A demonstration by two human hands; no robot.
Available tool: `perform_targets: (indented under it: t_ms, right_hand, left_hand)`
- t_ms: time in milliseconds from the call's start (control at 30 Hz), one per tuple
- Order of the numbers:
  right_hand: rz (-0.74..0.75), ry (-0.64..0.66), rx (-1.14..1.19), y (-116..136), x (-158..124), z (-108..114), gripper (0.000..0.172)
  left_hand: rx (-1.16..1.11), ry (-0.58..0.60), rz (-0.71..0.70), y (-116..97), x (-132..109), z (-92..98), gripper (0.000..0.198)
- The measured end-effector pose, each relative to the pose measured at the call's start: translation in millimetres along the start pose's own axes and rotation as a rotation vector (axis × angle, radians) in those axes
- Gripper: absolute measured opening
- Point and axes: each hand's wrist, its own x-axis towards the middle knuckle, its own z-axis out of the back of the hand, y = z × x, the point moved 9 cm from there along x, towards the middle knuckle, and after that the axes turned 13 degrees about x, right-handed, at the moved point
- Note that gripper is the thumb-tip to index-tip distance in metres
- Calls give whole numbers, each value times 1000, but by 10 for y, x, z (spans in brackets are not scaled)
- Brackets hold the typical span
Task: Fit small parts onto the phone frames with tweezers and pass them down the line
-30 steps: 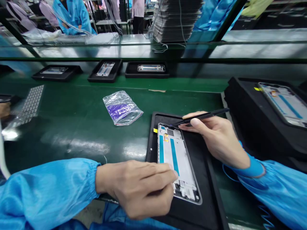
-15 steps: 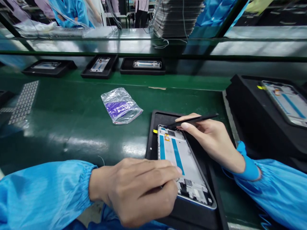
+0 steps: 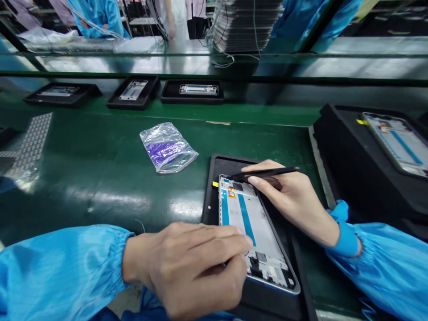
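Note:
An opened phone frame (image 3: 267,232) with blue strips and a small orange flex piece lies in a black foam tray (image 3: 210,200) before me. My right hand (image 3: 284,191) pinches slim black tweezers (image 3: 274,172), whose tip reaches the frame's upper end. Over the frame's lower left side is my left hand (image 3: 197,267), its fingers curled together. Whatever those fingers hold, if anything, is hidden by the hand. A yellow tab (image 3: 215,184) sticks out at the frame's top left edge.
A clear zip bag (image 3: 169,147) with a purple band lies beyond my left hand. Stacked black trays (image 3: 354,160) stand at the right, another phone frame (image 3: 397,142) on top. Several trays line the green belt (image 3: 261,115) behind. A sheet of small pieces (image 3: 33,138) lies left.
The trays along the back have shifted left. My right hand and the tweezers have moved very slightly, their tip still at the frame's upper end. My left hand is almost unchanged.

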Motion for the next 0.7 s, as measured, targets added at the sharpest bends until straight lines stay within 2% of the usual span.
perform_targets:
  t_ms: [100,200,300,367,500,633,700]
  right_hand:
    - [-22,-21,27,-17,-7,27,20]
    - [-45,-18,42,-47,9,24,21]
    - [-67,-11,60,-81,29,8,23]
    - [-81,-16,79,-101,37,4,24]
    - [-114,-24,109,-128,44,1,24]
    - [-153,-31,147,-152,51,3,25]
    - [-177,-33,167,-173,54,2,26]
  left_hand:
    - [3,-9,43,10,-9,-37,23]
    - [-2,-110,90,-22,-33,-32,21]
    - [8,-191,259,17,-90,-49,19]
    - [7,-187,357,48,-125,-84,19]
    - [-22,-188,301,-3,-109,-75,16]
    - [-35,-172,342,51,-111,-74,14]
    - [-19,-165,314,9,-109,-89,15]
